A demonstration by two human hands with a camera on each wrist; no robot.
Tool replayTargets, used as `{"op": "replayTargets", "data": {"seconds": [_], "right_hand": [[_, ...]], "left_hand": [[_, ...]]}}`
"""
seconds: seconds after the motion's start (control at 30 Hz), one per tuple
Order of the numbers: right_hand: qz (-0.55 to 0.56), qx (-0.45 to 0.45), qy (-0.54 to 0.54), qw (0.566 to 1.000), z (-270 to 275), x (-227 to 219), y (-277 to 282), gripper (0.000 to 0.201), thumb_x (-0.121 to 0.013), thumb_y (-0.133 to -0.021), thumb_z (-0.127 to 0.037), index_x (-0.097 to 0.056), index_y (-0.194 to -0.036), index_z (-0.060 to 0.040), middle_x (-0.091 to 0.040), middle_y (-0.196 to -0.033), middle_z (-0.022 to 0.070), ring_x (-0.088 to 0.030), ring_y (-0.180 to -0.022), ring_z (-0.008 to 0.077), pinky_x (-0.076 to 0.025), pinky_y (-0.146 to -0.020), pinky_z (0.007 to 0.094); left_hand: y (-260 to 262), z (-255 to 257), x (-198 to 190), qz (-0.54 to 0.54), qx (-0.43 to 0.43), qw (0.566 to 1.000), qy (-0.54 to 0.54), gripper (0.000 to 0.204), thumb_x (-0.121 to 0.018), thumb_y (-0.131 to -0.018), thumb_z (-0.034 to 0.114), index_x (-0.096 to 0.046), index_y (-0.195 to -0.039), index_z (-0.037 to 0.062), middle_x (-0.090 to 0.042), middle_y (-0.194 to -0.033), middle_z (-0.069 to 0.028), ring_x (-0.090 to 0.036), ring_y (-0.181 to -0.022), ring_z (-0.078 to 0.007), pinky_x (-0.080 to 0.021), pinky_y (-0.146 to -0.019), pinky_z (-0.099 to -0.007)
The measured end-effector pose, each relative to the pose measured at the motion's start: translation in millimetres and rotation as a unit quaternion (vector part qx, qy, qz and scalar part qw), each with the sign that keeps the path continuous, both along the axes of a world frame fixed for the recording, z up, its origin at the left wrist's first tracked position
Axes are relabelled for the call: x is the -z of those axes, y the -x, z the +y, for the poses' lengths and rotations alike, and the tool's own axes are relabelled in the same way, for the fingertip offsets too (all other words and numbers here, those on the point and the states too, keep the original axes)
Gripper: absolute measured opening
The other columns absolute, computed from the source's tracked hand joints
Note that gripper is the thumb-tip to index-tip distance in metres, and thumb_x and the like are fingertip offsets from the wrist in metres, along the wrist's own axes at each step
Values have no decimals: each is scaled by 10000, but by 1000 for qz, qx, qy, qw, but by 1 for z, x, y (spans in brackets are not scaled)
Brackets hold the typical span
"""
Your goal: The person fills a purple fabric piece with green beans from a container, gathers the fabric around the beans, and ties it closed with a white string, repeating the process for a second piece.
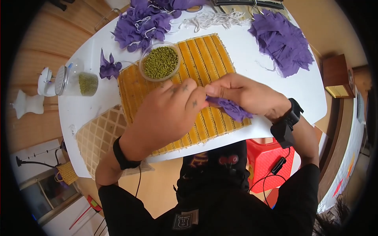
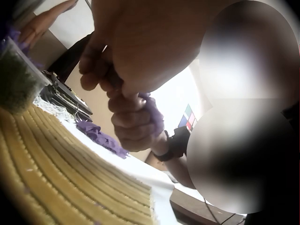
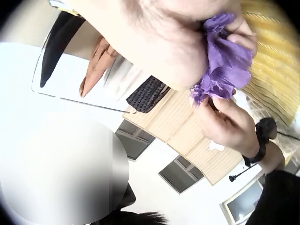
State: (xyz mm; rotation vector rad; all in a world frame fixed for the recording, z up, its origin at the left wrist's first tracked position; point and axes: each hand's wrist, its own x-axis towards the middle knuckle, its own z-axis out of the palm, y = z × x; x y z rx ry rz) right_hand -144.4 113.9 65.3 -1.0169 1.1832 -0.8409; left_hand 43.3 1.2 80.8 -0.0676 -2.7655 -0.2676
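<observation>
A crumpled piece of purple cloth (image 1: 233, 109) is between the two hands, over a yellow striped mat. My right hand (image 1: 254, 94) grips it with curled fingers, thumb toward the left hand, and the cloth's loose end spreads out below the palm. Fingers bent, my left hand (image 1: 165, 114) meets the right at the cloth's gathered end. In the right wrist view, the left fingertips (image 3: 206, 110) pinch at the frayed edge of the purple cloth (image 3: 227, 63). What the cloth wraps, if anything, is hidden.
The yellow mat (image 1: 204, 126) carries a clear tub (image 1: 160, 61) of green beans. Purple cloth heaps (image 1: 143, 25) and a flat purple stack (image 1: 279, 43) lie behind, with white strings (image 1: 216, 20) between. At left are a small tied purple bundle (image 1: 109, 67) and a jar (image 1: 80, 80).
</observation>
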Motion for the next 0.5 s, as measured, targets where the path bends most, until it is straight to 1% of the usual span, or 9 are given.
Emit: {"op": "replayTargets", "data": {"seconds": [0.03,0.07,0.1,0.17,0.2,0.27,0.3,0.37,0.5], "right_hand": [[-108,17,-84,990,2,-1,-2,358,-513,-1010,-336,-659,-946,-16,-561,-708,-49,-486,-585,30,-421,-525,214],[-103,21,-81,991,4,4,-4,358,-513,-1010,-336,-659,-946,-16,-561,-708,-49,-486,-585,30,-421,-525,214],[-144,25,-87,985,5,10,-7,351,-519,-1008,-332,-664,-967,-15,-573,-735,-47,-494,-585,33,-426,-519,212],[-195,34,-123,973,8,6,-6,351,-527,-1003,-331,-665,-1016,-8,-600,-792,-31,-515,-617,33,-437,-537,197],[-190,35,-122,973,9,2,-7,351,-527,-1003,-331,-665,-1016,-8,-600,-792,-31,-515,-617,33,-437,-537,197],[-219,67,-130,965,8,-4,-11,351,-518,-1007,-314,-651,-936,3,-578,-759,-27,-511,-633,38,-418,-561,197],[-215,67,-129,966,9,0,-10,351,-518,-1007,-314,-651,-936,3,-578,-759,-27,-511,-633,38,-418,-561,197],[-166,88,-153,970,8,10,-9,344,-543,-996,-297,-666,-1006,24,-617,-778,-16,-540,-653,39,-445,-587,190],[-168,99,-122,973,8,-3,-5,326,-564,-985,-268,-678,-1027,34,-642,-782,-8,-564,-682,42,-464,-626,191]], "left_hand": [[-6,1,2,5,10,998,64,165,-661,-814,72,-593,-943,-5,-553,-869,-100,-553,-736,-260,-455,-640,-344],[-8,1,5,5,19,992,122,165,-671,-798,73,-618,-934,-5,-564,-890,-98,-556,-739,-245,-462,-652,-350],[-5,1,6,11,23,992,124,165,-671,-798,73,-618,-934,-5,-564,-890,-98,-556,-739,-245,-462,-652,-350],[0,2,8,130,21,972,195,113,-645,-771,98,-636,-827,0,-561,-861,-65,-526,-742,-182,-446,-679,-291],[-1,4,6,135,22,971,196,113,-645,-771,98,-636,-827,0,-561,-861,-65,-526,-742,-182,-446,-679,-291],[-5,11,2,121,2,958,259,109,-644,-772,80,-648,-803,-24,-606,-925,-92,-535,-775,-203,-462,-693,-290],[-7,15,1,124,1,958,260,109,-644,-772,80,-648,-803,-24,-606,-925,-92,-535,-775,-203,-462,-693,-290],[-8,23,4,83,-26,973,213,86,-643,-763,53,-643,-788,-29,-607,-906,-91,-552,-807,-211,-475,-656,-307],[2,22,17,117,-20,976,184,57,-645,-766,33,-635,-767,-24,-600,-880,-81,-551,-804,-197,-473,-599,-325]]}}
